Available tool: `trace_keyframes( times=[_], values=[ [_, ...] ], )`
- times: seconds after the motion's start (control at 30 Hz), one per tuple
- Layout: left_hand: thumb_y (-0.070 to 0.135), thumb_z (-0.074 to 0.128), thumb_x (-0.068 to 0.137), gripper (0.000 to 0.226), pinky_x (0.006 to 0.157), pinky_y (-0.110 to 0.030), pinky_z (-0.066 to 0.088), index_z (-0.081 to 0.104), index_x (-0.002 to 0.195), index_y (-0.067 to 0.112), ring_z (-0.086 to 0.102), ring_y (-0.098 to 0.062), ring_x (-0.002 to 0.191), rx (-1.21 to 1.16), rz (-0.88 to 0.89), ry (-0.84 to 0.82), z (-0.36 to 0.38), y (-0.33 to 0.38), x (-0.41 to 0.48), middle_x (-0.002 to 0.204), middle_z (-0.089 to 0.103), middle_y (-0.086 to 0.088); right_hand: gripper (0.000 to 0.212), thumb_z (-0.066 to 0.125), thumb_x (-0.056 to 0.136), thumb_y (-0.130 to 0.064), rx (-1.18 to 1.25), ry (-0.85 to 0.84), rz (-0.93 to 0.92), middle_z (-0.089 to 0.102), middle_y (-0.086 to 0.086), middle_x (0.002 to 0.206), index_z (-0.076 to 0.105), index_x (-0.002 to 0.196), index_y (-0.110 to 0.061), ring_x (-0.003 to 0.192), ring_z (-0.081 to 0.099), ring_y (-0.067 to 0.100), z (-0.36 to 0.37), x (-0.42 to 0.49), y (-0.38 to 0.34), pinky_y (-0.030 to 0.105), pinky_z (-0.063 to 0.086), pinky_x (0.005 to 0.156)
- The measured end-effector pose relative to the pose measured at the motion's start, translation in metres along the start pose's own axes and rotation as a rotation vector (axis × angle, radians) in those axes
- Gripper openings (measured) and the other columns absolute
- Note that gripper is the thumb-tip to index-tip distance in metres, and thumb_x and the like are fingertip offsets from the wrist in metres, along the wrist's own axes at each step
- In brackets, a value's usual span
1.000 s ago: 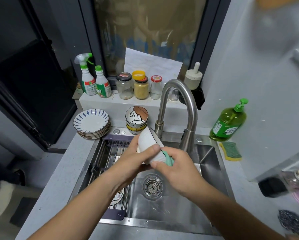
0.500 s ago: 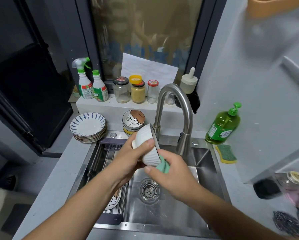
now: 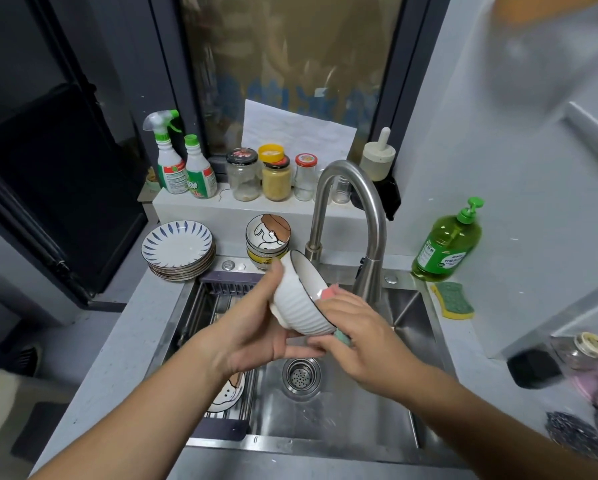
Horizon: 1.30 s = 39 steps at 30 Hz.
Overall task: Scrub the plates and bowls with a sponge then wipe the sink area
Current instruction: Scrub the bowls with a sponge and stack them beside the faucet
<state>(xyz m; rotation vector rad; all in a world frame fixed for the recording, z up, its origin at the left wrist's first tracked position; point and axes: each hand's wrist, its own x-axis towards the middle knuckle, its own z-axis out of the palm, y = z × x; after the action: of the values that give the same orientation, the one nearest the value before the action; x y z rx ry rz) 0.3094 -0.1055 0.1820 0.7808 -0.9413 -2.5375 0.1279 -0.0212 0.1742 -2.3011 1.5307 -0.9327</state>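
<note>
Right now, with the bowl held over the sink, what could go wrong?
1. The left hand holds the tilted bowl above the sink; it might slip and chip.
2. The bowl's rim is near the faucet, so scrubbing by the right hand with the sponge could knock them together.

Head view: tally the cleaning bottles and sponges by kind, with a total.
White cleaner bottles with green tops: 2
Green pump bottle of dish soap: 1
Sponges: 2, the green-and-yellow sponge on the grey counter and the pink-and-green sponge in the right hand, at the white ribbed bowl
Total: 5
</note>
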Motion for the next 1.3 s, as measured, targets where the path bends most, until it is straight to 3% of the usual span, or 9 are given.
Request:
trace_keyframes(
  times=[0.17, 0.27, 0.43, 0.57, 0.67, 0.87, 1.0, 1.13, 1.3],
  values=[
    [0.035, 0.098, 0.053, 0.104, 0.09, -0.052, 0.057, 0.047, 0.144, 0.025, 0.072, -0.03, 0.106, 0.138, 0.276, 0.21, 0.004, -0.02, 0.005, 0.132, 0.067, -0.017, 0.009, 0.067, 0.087, -0.026, 0.312, -0.007, 0.323, 0.064, -0.003, 0.083, 0.066, 0.092, -0.018, 0.076, 0.058, 0.01, -0.004, 0.008, -0.02, 0.036, 0.051, 0.071],
    [0.048, 0.092, 0.058, 0.096, 0.1, -0.057, 0.051, 0.055, 0.141, 0.018, 0.072, -0.031, 0.108, 0.159, 0.263, 0.233, 0.007, -0.02, 0.004, 0.127, 0.07, -0.019, 0.005, 0.069, 0.086, -0.022, 0.47, 0.029, 0.389, 0.066, 0.005, 0.081, 0.069, 0.09, -0.02, 0.07, 0.055, 0.007, -0.005, 0.014, -0.034, 0.033, 0.049, 0.068],
    [0.072, 0.089, 0.049, 0.098, 0.098, -0.058, 0.054, 0.075, 0.122, 0.009, 0.071, -0.04, 0.108, 0.038, 0.153, 0.099, 0.003, -0.008, -0.005, 0.126, 0.068, -0.027, 0.025, 0.059, 0.095, -0.041, 0.297, -0.031, 0.193, 0.069, -0.005, 0.089, 0.072, 0.096, -0.02, 0.088, 0.064, 0.012, -0.008, 0.013, -0.034, 0.032, 0.047, 0.092],
    [0.09, 0.061, 0.067, 0.105, 0.111, -0.069, 0.037, 0.067, 0.135, 0.011, 0.067, -0.041, 0.108, -0.038, 0.029, 0.017, -0.004, -0.002, -0.004, 0.135, 0.062, -0.029, 0.04, 0.054, 0.094, -0.056, -0.029, -0.104, 0.028, 0.071, -0.012, 0.111, 0.073, 0.111, -0.025, 0.111, 0.062, 0.005, -0.016, 0.011, -0.011, 0.032, 0.019, 0.123],
    [0.095, 0.041, 0.07, 0.107, 0.113, -0.073, 0.029, 0.07, 0.131, 0.013, 0.066, -0.035, 0.102, -0.02, -0.029, 0.006, -0.006, -0.002, -0.002, 0.125, 0.068, -0.023, 0.035, 0.059, 0.092, -0.046, 0.059, -0.113, 0.076, 0.069, -0.004, 0.096, 0.073, 0.101, -0.016, 0.098, 0.063, 0.014, -0.012, 0.012, -0.009, 0.036, 0.036, 0.114],
    [0.058, 0.098, 0.048, 0.119, 0.1, -0.066, 0.05, 0.046, 0.146, 0.015, 0.068, -0.038, 0.119, 0.131, 0.21, 0.196, 0.003, -0.027, 0.001, 0.137, 0.064, -0.023, 0.005, 0.068, 0.084, -0.03, 0.442, -0.054, 0.35, 0.062, -0.013, 0.074, 0.067, 0.084, -0.025, 0.067, 0.052, -0.002, -0.008, 0.009, -0.026, 0.022, 0.043, 0.064],
    [0.071, 0.088, 0.054, 0.095, 0.089, -0.055, 0.06, 0.072, 0.125, 0.009, 0.072, -0.037, 0.105, 0.001, 0.151, 0.138, 0.013, -0.019, -0.007, 0.124, 0.069, -0.026, 0.025, 0.063, 0.091, -0.038, 0.235, -0.01, 0.189, 0.065, -0.005, 0.084, 0.068, 0.092, -0.013, 0.08, 0.06, 0.012, -0.006, 0.006, -0.036, 0.035, 0.05, 0.085],
    [0.091, 0.044, 0.074, 0.103, 0.101, -0.063, 0.048, 0.07, 0.13, 0.01, 0.069, -0.041, 0.106, -0.034, -0.034, 0.04, 0.003, -0.011, -0.01, 0.131, 0.063, -0.031, 0.039, 0.06, 0.093, -0.051, -0.059, -0.077, -0.033, 0.073, -0.008, 0.107, 0.075, 0.105, -0.017, 0.104, 0.065, 0.008, -0.019, -0.002, -0.016, 0.037, 0.026, 0.121],
    [0.095, 0.044, 0.069, 0.111, 0.107, -0.067, 0.044, 0.063, 0.139, 0.01, 0.061, -0.04, 0.119, -0.023, -0.078, 0.007, 0.008, -0.01, -0.007, 0.141, 0.059, -0.027, 0.029, 0.06, 0.096, -0.039, 0.089, -0.128, 0.07, 0.066, -0.002, 0.09, 0.068, 0.095, -0.011, 0.087, 0.062, 0.017, -0.013, -0.004, -0.016, 0.042, 0.05, 0.09]
  ],
)
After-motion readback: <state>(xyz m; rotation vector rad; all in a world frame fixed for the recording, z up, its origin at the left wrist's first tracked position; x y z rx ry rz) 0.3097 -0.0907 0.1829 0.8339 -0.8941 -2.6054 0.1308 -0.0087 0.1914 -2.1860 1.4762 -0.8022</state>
